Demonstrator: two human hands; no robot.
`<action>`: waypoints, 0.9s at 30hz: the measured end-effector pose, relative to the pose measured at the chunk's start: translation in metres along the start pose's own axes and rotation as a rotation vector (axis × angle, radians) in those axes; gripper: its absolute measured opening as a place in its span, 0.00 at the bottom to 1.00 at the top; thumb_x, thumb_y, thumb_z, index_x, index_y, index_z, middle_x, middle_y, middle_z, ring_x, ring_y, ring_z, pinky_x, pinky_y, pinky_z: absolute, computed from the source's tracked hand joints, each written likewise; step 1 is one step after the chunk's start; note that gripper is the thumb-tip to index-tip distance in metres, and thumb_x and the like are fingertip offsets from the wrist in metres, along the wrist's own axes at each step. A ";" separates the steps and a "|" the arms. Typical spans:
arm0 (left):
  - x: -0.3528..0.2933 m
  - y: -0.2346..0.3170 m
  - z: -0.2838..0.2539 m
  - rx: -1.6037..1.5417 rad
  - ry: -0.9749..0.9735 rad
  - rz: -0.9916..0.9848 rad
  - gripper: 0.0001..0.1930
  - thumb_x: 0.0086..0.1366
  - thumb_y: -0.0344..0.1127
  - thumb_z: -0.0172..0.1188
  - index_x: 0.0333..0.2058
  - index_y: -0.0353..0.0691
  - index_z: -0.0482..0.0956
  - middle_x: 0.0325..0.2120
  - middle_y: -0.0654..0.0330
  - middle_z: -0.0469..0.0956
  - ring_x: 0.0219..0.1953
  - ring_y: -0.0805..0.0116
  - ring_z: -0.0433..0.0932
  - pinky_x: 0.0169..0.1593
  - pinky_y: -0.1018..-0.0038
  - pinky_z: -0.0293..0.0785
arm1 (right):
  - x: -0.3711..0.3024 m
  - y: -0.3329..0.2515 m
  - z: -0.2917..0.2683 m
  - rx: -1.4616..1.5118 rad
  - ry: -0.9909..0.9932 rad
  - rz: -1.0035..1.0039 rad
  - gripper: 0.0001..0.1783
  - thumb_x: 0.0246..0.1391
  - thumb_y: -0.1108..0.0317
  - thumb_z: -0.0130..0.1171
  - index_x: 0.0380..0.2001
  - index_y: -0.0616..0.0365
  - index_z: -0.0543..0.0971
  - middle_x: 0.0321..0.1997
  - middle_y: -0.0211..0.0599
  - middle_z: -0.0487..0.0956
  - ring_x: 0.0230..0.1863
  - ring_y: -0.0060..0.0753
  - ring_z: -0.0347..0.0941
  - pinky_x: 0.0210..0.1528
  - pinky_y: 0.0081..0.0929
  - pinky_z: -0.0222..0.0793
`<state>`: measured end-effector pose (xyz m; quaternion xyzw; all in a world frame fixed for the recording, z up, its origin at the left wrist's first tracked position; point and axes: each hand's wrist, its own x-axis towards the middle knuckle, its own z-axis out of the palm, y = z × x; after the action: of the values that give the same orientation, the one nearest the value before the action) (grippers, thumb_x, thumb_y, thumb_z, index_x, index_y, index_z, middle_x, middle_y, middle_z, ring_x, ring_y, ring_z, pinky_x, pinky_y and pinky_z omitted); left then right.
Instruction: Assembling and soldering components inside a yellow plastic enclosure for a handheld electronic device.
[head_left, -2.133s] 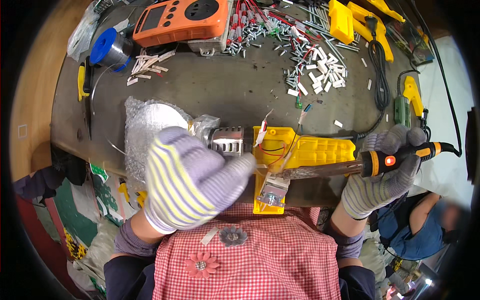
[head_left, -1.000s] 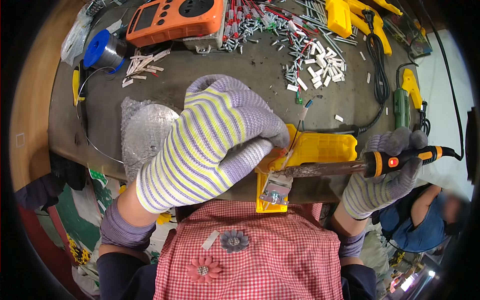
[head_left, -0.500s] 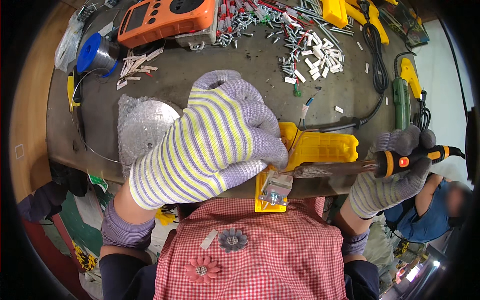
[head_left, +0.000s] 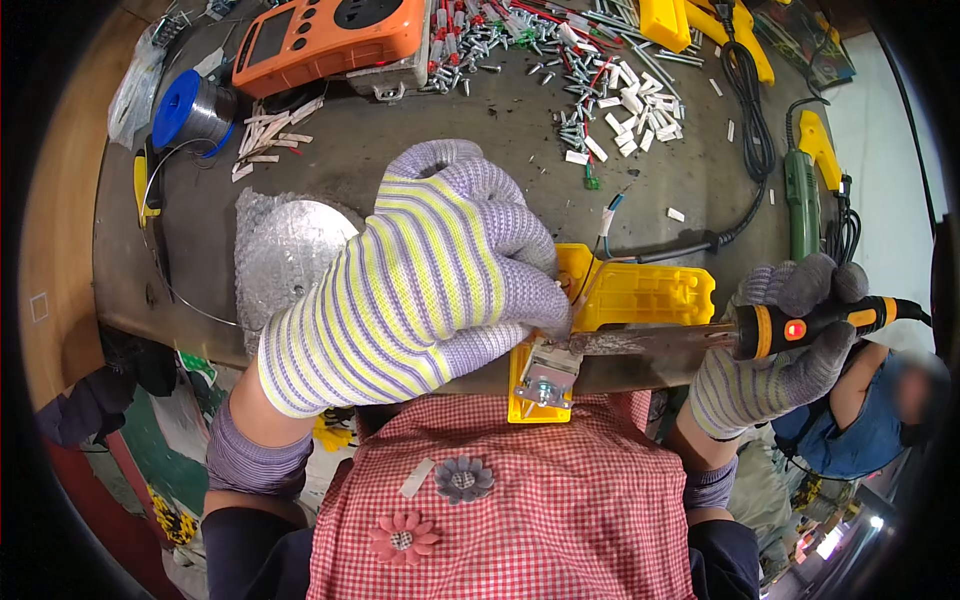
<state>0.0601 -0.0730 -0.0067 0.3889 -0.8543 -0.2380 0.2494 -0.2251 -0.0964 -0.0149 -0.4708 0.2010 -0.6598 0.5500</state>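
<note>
My left hand (head_left: 440, 270), in a striped knit glove, is closed with thumb and fingertips pinched at the yellow plastic housing (head_left: 650, 282). What sits in the pinch is hidden by the fingers. In my gloved right hand (head_left: 742, 388) is a soldering iron (head_left: 650, 340) with a black and orange handle and a lit red light. Its long shaft points left, the tip end beside my left fingertips. Just below the tip, a small metal and white switch-like part (head_left: 548, 375) rests in the near section of the housing. Thin wires (head_left: 590, 272) rise beside my fingertips.
A black cable (head_left: 668, 252) runs behind the housing. Screws and white sleeves (head_left: 640, 110) lie scattered farther back. An orange meter (head_left: 330, 45), a solder spool (head_left: 190, 112) and a bubble-wrapped round piece (head_left: 295, 245) stand leftward. A green tool (head_left: 802, 205) lies right; another person (head_left: 840, 430) sits beyond.
The soldering iron and my right hand have shifted slightly left, bringing the tip closer in beside my left fingertips. My left hand stays almost in place, still pinched.
</note>
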 end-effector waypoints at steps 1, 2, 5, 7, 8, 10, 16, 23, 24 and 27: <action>0.001 0.002 -0.001 -0.004 -0.005 -0.003 0.09 0.54 0.46 0.59 0.29 0.55 0.86 0.33 0.69 0.76 0.45 0.60 0.72 0.61 0.50 0.56 | 0.000 -0.002 -0.003 0.092 -0.047 0.019 0.22 0.61 0.56 0.61 0.52 0.57 0.72 0.28 0.33 0.68 0.22 0.22 0.63 0.23 0.22 0.62; 0.003 0.003 -0.001 -0.001 -0.008 0.003 0.09 0.54 0.46 0.59 0.29 0.55 0.86 0.33 0.69 0.76 0.45 0.60 0.72 0.61 0.50 0.56 | -0.001 -0.005 -0.003 0.091 -0.044 0.013 0.22 0.61 0.56 0.61 0.52 0.57 0.72 0.28 0.33 0.68 0.22 0.22 0.63 0.23 0.22 0.62; 0.003 0.003 -0.004 0.015 -0.008 0.003 0.08 0.53 0.44 0.60 0.29 0.55 0.86 0.33 0.69 0.76 0.45 0.60 0.72 0.62 0.50 0.55 | -0.003 -0.011 -0.003 0.126 0.196 -0.030 0.20 0.62 0.56 0.60 0.51 0.56 0.72 0.28 0.32 0.67 0.23 0.23 0.64 0.25 0.24 0.62; 0.003 0.003 -0.005 -0.013 -0.027 -0.011 0.08 0.51 0.43 0.61 0.29 0.55 0.86 0.32 0.70 0.77 0.45 0.60 0.71 0.62 0.49 0.55 | -0.003 -0.015 -0.010 -0.029 0.094 0.004 0.19 0.63 0.56 0.60 0.50 0.55 0.72 0.29 0.32 0.67 0.25 0.23 0.64 0.27 0.25 0.62; 0.002 0.001 -0.004 -0.043 -0.006 -0.007 0.07 0.50 0.42 0.62 0.29 0.55 0.86 0.31 0.71 0.77 0.45 0.61 0.71 0.63 0.49 0.54 | -0.003 -0.015 -0.009 -0.044 0.030 0.009 0.19 0.63 0.56 0.59 0.50 0.54 0.72 0.29 0.31 0.68 0.26 0.23 0.64 0.26 0.25 0.61; 0.003 0.002 -0.003 -0.032 -0.013 -0.011 0.07 0.50 0.42 0.63 0.29 0.56 0.86 0.31 0.72 0.77 0.45 0.62 0.71 0.63 0.49 0.54 | -0.009 -0.010 -0.013 -0.061 0.098 -0.008 0.19 0.64 0.56 0.59 0.50 0.54 0.72 0.30 0.32 0.68 0.25 0.23 0.63 0.26 0.24 0.61; 0.002 0.007 -0.001 -0.020 0.010 -0.062 0.09 0.44 0.38 0.67 0.28 0.59 0.87 0.29 0.75 0.76 0.42 0.65 0.72 0.64 0.49 0.54 | -0.014 -0.004 -0.002 -0.082 0.237 -0.057 0.18 0.65 0.55 0.57 0.50 0.54 0.71 0.30 0.33 0.70 0.23 0.23 0.63 0.25 0.24 0.63; 0.005 0.010 -0.003 -0.012 -0.014 -0.086 0.10 0.43 0.39 0.68 0.28 0.62 0.87 0.28 0.76 0.75 0.41 0.65 0.73 0.64 0.48 0.55 | -0.013 -0.004 0.005 -0.138 0.248 -0.042 0.18 0.64 0.55 0.58 0.49 0.53 0.69 0.27 0.33 0.69 0.22 0.22 0.64 0.24 0.23 0.65; 0.005 0.011 -0.004 -0.007 -0.033 -0.101 0.10 0.43 0.40 0.68 0.28 0.62 0.87 0.28 0.76 0.75 0.41 0.66 0.73 0.64 0.48 0.55 | -0.013 -0.003 0.006 -0.132 0.269 -0.037 0.18 0.63 0.55 0.58 0.48 0.53 0.69 0.27 0.33 0.69 0.23 0.22 0.64 0.23 0.23 0.65; 0.005 0.010 -0.004 -0.008 -0.018 -0.091 0.10 0.43 0.40 0.68 0.28 0.62 0.87 0.28 0.76 0.75 0.41 0.66 0.73 0.64 0.48 0.55 | -0.014 0.001 0.003 -0.116 0.301 -0.073 0.18 0.63 0.56 0.59 0.48 0.53 0.69 0.27 0.32 0.69 0.23 0.22 0.64 0.22 0.23 0.65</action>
<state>0.0542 -0.0717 0.0037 0.4243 -0.8369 -0.2561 0.2322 -0.2228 -0.0829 -0.0203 -0.4045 0.3016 -0.7299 0.4611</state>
